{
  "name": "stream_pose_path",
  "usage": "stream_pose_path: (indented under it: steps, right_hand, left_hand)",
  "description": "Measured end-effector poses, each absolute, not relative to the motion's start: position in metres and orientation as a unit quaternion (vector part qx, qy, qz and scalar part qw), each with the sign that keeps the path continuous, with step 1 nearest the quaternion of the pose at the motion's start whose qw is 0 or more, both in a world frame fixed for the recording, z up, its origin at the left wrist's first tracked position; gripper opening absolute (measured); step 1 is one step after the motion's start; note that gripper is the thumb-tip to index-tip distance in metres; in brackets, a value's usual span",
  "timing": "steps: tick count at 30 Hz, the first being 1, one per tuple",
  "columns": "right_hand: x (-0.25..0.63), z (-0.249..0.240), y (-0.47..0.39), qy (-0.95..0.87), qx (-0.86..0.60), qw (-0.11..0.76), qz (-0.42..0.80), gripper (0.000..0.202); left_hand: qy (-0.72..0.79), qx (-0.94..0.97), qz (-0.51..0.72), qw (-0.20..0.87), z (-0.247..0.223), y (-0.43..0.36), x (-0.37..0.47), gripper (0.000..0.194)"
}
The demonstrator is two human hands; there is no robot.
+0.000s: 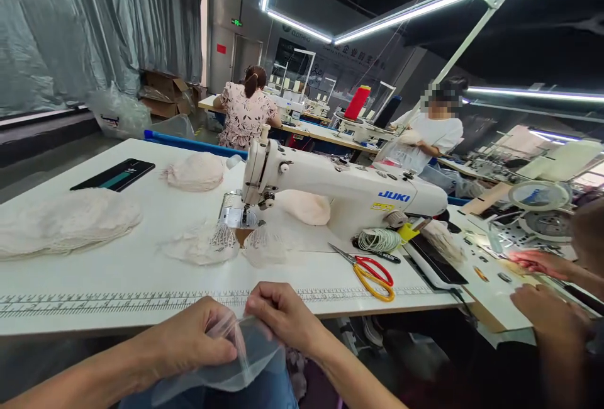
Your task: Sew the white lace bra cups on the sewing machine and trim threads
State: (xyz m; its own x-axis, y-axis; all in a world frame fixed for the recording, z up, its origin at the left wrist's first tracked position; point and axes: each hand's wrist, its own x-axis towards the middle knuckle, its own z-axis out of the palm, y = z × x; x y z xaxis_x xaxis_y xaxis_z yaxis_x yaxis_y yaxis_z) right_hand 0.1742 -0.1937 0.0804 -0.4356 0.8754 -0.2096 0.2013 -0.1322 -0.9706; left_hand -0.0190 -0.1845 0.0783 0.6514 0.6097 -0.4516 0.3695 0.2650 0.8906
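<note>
A thin, see-through sheet (250,358) hangs between my hands, over my lap at the table's front edge. My left hand (193,340) grips its left part, thumb bent against the fingers. The fingers of my right hand (280,311) pinch its upper edge. Beyond my hands, two pale lace-edged pieces (202,244) (264,245) lie flat by the needle of a white sewing machine (340,185). Stacks of pale fabric pieces (66,220) (195,172) rest on the left of the table. Another pale piece (304,206) lies behind the machine's needle end, under its arm.
A printed ruler (141,301) runs along the table's front edge. Scissors (372,275), a green-white cord coil (380,240) and a phone (436,261) lie right. A black case (116,173) lies back left. Another person's hands (542,296) work at far right; two people are farther back.
</note>
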Motion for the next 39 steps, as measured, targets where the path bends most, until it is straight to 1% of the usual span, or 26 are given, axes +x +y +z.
stream_pose_path:
  steps: [2, 4, 5, 6, 7, 8, 9, 10, 12, 13, 14, 15, 16, 18, 19, 20, 21, 23, 24, 27, 30, 33, 34, 36, 37, 39]
  right_hand:
    - [0.181, 0.084, -0.197, -0.601, -0.441, 0.246, 0.620, 0.023]
    - [0.188, 0.090, -0.198, -0.608, -0.437, 0.187, 0.636, 0.019]
    - [0.190, 0.094, -0.195, -0.620, -0.445, 0.176, 0.621, 0.018]
    - [0.191, 0.100, -0.190, -0.625, -0.463, 0.174, 0.604, 0.016]
    - [0.190, 0.106, -0.183, -0.631, -0.478, 0.178, 0.584, 0.017]
    - [0.187, 0.113, -0.174, -0.641, -0.492, 0.200, 0.554, 0.018]
    - [0.182, 0.120, -0.163, -0.657, -0.500, 0.238, 0.512, 0.019]
    - [0.177, 0.127, -0.153, -0.683, -0.498, 0.291, 0.448, 0.020]
    - [0.167, 0.134, -0.133, -0.746, -0.457, 0.402, 0.269, 0.018]
    - [0.163, 0.133, -0.124, -0.776, -0.426, 0.428, 0.181, 0.018]
    - [0.161, 0.129, -0.117, -0.802, -0.396, 0.433, 0.110, 0.019]
    - [0.159, 0.122, -0.112, -0.826, -0.373, 0.418, 0.059, 0.021]
    - [0.159, 0.112, -0.109, -0.846, -0.361, 0.391, 0.029, 0.023]
    - [0.163, 0.091, -0.105, -0.873, -0.361, 0.329, 0.015, 0.022]
    - [0.167, 0.082, -0.105, -0.881, -0.369, 0.295, 0.022, 0.020]
    - [0.173, 0.073, -0.106, -0.886, -0.379, 0.265, 0.026, 0.018]
    - [0.179, 0.067, -0.106, -0.890, -0.390, 0.237, 0.025, 0.019]
    - [0.195, 0.058, -0.108, -0.893, -0.406, 0.193, 0.003, 0.028]
    - [0.204, 0.056, -0.109, -0.894, -0.412, 0.176, -0.014, 0.030]
    - [0.229, 0.054, -0.110, -0.888, -0.430, 0.143, -0.081, 0.033]
    - [0.239, 0.062, -0.111, -0.866, -0.461, 0.148, -0.128, 0.038]
    - [0.224, 0.076, -0.113, -0.860, -0.468, 0.183, -0.093, 0.038]
    - [0.215, 0.080, -0.112, -0.861, -0.461, 0.204, -0.069, 0.037]
    - [0.194, 0.083, -0.106, -0.855, -0.459, 0.239, -0.018, 0.035]
    - [0.183, 0.083, -0.101, -0.848, -0.469, 0.247, 0.006, 0.033]
    - [0.166, 0.076, -0.088, -0.831, -0.500, 0.238, 0.040, 0.023]
  left_hand:
    - [0.407, 0.604, 0.091, 0.679, 0.077, -0.182, -0.025, 0.014]
    - [0.398, 0.614, 0.082, 0.676, 0.086, -0.173, -0.033, 0.015]
    - [0.390, 0.630, 0.066, 0.668, 0.094, -0.164, -0.038, 0.016]
    - [0.384, 0.669, 0.050, 0.634, 0.104, -0.153, -0.042, 0.018]
    - [0.382, 0.719, 0.042, 0.580, 0.118, -0.139, -0.047, 0.021]
    - [0.381, 0.776, 0.028, 0.502, 0.132, -0.124, -0.051, 0.025]
    - [0.380, 0.852, 0.066, 0.355, 0.147, -0.108, -0.054, 0.030]
    - [0.389, 0.871, 0.113, 0.279, 0.160, -0.093, -0.057, 0.028]
    - [0.383, 0.883, 0.184, 0.197, 0.176, -0.066, -0.063, 0.024]
    - [0.372, 0.888, 0.215, 0.162, 0.176, -0.057, -0.066, 0.024]
    - [0.353, 0.897, 0.240, 0.117, 0.170, -0.051, -0.070, 0.025]
    - [0.326, 0.907, 0.263, 0.050, 0.158, -0.048, -0.073, 0.027]
    - [0.294, 0.914, 0.278, -0.022, 0.143, -0.049, -0.076, 0.030]
    - [0.266, 0.921, 0.268, -0.092, 0.106, -0.055, -0.080, 0.040]
    - [0.254, 0.927, 0.257, -0.098, 0.089, -0.058, -0.081, 0.039]
    - [0.274, 0.923, 0.255, -0.092, 0.074, -0.062, -0.081, 0.031]
    - [0.292, 0.917, 0.257, -0.088, 0.063, -0.065, -0.080, 0.024]
    - [0.330, 0.904, 0.260, -0.073, 0.052, -0.067, -0.078, 0.013]
    - [0.343, 0.900, 0.261, -0.067, 0.051, -0.068, -0.077, 0.013]
    - [0.366, 0.892, 0.261, -0.043, 0.052, -0.072, -0.073, 0.020]
    - [0.375, 0.890, 0.260, -0.010, 0.046, -0.082, -0.069, 0.028]
    - [0.353, 0.900, 0.252, 0.038, 0.044, -0.091, -0.061, 0.036]
    - [0.342, 0.905, 0.245, 0.061, 0.046, -0.091, -0.059, 0.034]
    - [0.345, 0.904, 0.231, 0.103, 0.056, -0.085, -0.055, 0.026]
    - [0.367, 0.895, 0.227, 0.116, 0.062, -0.079, -0.053, 0.024]
    - [0.441, 0.861, 0.218, 0.127, 0.071, -0.066, -0.051, 0.024]
